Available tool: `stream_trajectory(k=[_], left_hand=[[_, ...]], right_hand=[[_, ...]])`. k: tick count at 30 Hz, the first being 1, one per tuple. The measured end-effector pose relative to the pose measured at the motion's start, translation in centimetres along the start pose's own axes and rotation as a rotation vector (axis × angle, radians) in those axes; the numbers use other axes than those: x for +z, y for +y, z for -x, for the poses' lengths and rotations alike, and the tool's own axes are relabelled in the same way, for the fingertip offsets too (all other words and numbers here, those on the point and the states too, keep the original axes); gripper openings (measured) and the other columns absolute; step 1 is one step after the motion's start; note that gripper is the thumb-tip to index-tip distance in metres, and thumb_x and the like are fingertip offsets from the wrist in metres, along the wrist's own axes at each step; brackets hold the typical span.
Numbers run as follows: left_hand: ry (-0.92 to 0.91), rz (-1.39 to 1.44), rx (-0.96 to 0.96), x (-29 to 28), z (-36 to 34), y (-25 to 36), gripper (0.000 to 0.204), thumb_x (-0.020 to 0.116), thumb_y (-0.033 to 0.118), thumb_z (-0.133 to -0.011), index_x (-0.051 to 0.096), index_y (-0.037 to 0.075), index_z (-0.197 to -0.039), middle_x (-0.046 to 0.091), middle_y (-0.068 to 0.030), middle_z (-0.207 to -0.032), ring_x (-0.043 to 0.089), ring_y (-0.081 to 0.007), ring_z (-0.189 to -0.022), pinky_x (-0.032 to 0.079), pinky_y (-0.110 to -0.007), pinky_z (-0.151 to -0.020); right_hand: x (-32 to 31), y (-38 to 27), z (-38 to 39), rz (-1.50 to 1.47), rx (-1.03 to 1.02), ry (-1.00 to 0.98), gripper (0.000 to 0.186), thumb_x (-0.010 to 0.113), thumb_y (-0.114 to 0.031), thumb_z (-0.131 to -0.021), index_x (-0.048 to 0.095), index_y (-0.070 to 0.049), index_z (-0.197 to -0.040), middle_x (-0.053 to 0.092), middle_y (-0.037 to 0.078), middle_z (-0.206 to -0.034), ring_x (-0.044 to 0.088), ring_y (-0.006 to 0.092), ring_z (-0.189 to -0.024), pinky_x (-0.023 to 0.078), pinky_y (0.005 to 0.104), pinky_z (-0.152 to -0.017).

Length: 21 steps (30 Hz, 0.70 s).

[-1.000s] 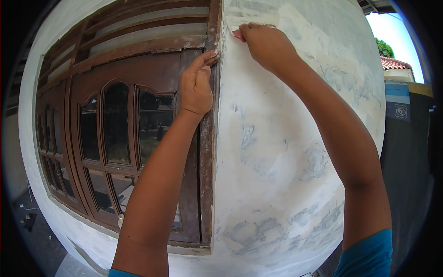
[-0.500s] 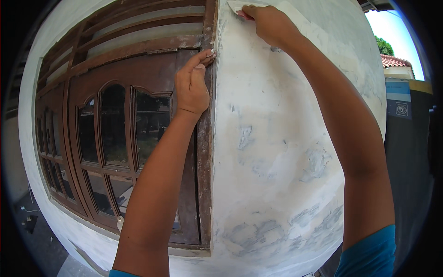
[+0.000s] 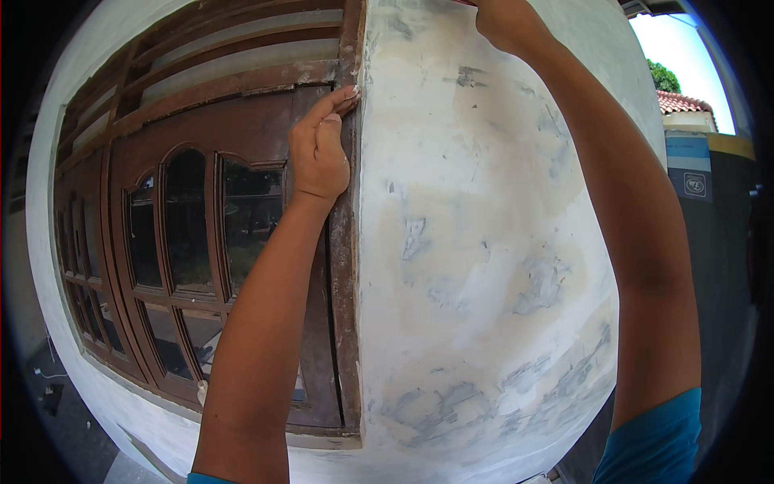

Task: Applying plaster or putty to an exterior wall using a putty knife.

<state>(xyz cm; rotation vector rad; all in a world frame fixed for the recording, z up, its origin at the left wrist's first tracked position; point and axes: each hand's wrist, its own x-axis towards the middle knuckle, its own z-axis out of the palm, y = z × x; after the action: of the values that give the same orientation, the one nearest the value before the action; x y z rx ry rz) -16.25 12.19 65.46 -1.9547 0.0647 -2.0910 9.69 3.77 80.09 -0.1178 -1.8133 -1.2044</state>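
Note:
My left hand (image 3: 321,153) has its fingers pressed together on the upright edge of the brown wooden window frame (image 3: 345,250), white smudges at the fingertips. My right hand (image 3: 509,24) is high up against the white wall (image 3: 451,226), closed on a scraper (image 3: 465,2) of which just a red sliver shows at the top edge; its blade is out of frame. The wall is patchy with grey marks and pale plaster. Brown window shutters (image 3: 189,218) with dark glass panes and horizontal slats above fill the left side.
A dark panel (image 3: 709,242) with blue and yellow bands stands at the right. Beyond it are a red tiled roof (image 3: 685,103), a tree (image 3: 663,75) and sky. A white cord (image 3: 50,373) lies on the dark floor at lower left.
My right hand has moved up and right with the scraper, which has mostly left the frame. My left hand stays on the window frame; the view has shifted slightly.

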Motion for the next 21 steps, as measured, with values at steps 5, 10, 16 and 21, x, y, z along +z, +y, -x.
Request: stream_trajectory(k=[5,10,16,21], left_hand=[[0.093,0.029,0.022,-1.1,0.3,-0.6,0.042,0.035,0.006,-0.087,0.063,-0.011,-0.115,0.068,-0.0243,-0.108,0.065,-0.0272,-0.106,0.047,-0.034,-0.098],[0.088,0.015,0.022,-1.5,0.3,-0.7,0.042,0.036,0.006,-0.087,0.063,-0.012,-0.113,0.068,-0.0241,-0.108,0.066,-0.0267,-0.105,0.048,-0.033,-0.097],[0.031,0.006,-0.029,-0.5,0.1,-0.4,0.047,0.032,0.012,-0.09,0.058,-0.014,-0.121,0.063,-0.0229,-0.119,0.06,-0.0284,-0.115,0.043,-0.038,-0.105],[0.081,0.051,0.027,-0.3,-0.1,-0.6,0.043,0.034,0.007,-0.088,0.063,-0.012,-0.114,0.067,-0.0242,-0.11,0.065,-0.0273,-0.106,0.047,-0.034,-0.098]], right_hand=[[6.0,-6.4,6.7,0.427,0.383,-0.33,0.048,0.048,0.002,-0.087,0.052,-0.008,-0.134,0.059,0.016,-0.129,0.062,0.0321,-0.108,0.053,0.0405,-0.084],[2.2,-15.0,12.9,0.355,0.316,-0.412,0.039,0.051,0.003,-0.083,0.062,-0.006,-0.12,0.067,0.018,-0.109,0.067,0.0314,-0.095,0.055,0.0398,-0.078],[-0.1,-7.0,4.2,0.525,0.373,-0.051,0.042,0.047,0.003,-0.086,0.067,-0.009,-0.121,0.068,0.021,-0.082,0.065,0.0317,-0.064,0.054,0.0399,-0.067],[4.6,-4.0,6.0,0.605,0.296,-0.312,0.05,0.046,0.002,-0.089,0.044,-0.002,-0.139,0.06,0.021,-0.125,0.063,0.0327,-0.108,0.056,0.0397,-0.084]])
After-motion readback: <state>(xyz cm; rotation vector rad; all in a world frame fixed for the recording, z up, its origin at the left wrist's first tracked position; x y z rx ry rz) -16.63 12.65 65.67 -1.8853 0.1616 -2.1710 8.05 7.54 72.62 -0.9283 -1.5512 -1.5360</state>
